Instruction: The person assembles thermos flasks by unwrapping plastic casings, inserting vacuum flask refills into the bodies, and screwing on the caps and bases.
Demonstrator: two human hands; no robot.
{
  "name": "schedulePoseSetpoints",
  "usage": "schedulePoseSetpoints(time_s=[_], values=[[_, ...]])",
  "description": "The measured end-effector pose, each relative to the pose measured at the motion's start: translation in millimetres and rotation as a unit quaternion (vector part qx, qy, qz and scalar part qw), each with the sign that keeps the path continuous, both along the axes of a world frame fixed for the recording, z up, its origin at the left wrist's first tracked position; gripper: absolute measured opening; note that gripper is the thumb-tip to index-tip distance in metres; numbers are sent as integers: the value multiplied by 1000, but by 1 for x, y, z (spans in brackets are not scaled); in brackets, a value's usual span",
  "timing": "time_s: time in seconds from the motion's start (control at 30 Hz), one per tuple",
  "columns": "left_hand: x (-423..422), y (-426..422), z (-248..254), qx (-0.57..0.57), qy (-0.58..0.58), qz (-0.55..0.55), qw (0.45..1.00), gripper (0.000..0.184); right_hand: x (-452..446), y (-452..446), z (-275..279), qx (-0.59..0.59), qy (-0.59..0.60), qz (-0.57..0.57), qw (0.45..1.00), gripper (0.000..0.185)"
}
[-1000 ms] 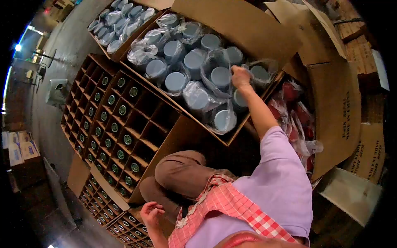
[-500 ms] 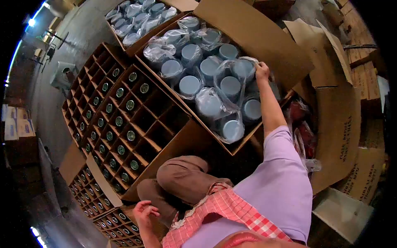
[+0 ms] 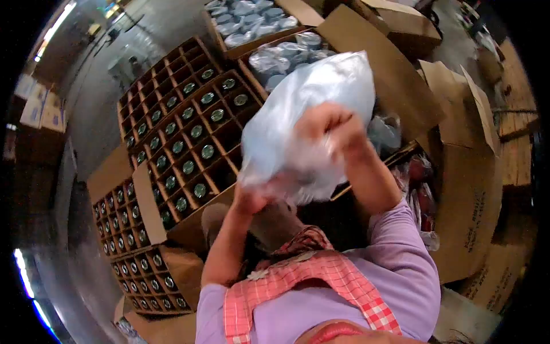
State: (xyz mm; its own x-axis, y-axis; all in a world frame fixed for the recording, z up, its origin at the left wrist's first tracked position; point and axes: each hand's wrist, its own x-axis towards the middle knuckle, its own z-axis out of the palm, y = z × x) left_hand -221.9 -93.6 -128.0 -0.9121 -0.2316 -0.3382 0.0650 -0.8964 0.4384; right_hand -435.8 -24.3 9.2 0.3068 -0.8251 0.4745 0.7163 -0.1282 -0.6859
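A cloudy plastic bag (image 3: 303,80) is held up in front of me, above the carton with the blue-grey round lids (image 3: 275,83). It looks pale blue in its lower left; what it holds, if anything, I cannot make out. My right hand (image 3: 335,129), smeared by motion, is closed on the bag's near right side. Under the bag's lower left edge, my left hand (image 3: 252,198) grips it, its fingers partly hidden by the plastic. To the left stand divided cartons (image 3: 195,137) with round-topped glass items in many of their cells.
Another carton of bagged, lidded containers (image 3: 252,20) stands at the back. Raised cardboard flaps (image 3: 378,69) lean on the right, beside red bagged items (image 3: 418,195). More filled divided cartons (image 3: 143,275) sit at the lower left. My knees are below the bag.
My right hand has come back from the carton's far right corner towards me, now with the plastic bag. My left hand has risen from my lap to the bag. The view has shifted.
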Motion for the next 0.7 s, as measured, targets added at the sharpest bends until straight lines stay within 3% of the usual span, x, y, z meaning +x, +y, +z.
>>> schedulePoseSetpoints(time_s=[0.07,0.17,0.27,0.33,0.37,0.4,0.43,0.5,0.57,0.67,0.7], values=[[9,9,4,-4,9,31,999,71,62,-1,17,-35,49,163,985,22],[46,22,8,-11,-17,96,995,70,140,12,20,-26,161,384,909,18],[77,27,15,-22,-34,148,988,70,153,37,37,-190,270,227,916,18],[96,27,20,-33,-43,177,983,70,122,50,56,-188,355,-69,913,22],[103,26,22,-37,-47,192,980,69,120,48,50,-159,346,-287,879,34],[112,24,25,-44,-52,209,976,69,117,45,45,-85,336,-482,805,47],[119,25,27,-48,-60,222,972,69,109,23,44,-145,432,-514,727,58],[128,20,38,-61,-74,243,965,69,136,-2,5,-105,485,-451,742,63],[134,18,55,-69,-93,258,959,69,148,-17,-11,-110,558,-396,721,47],[154,12,69,-102,-70,261,957,68,150,-32,-17,-22,537,-269,799,29],[165,10,66,-117,-44,259,958,68,150,-40,-16,-96,585,-361,720,13]])
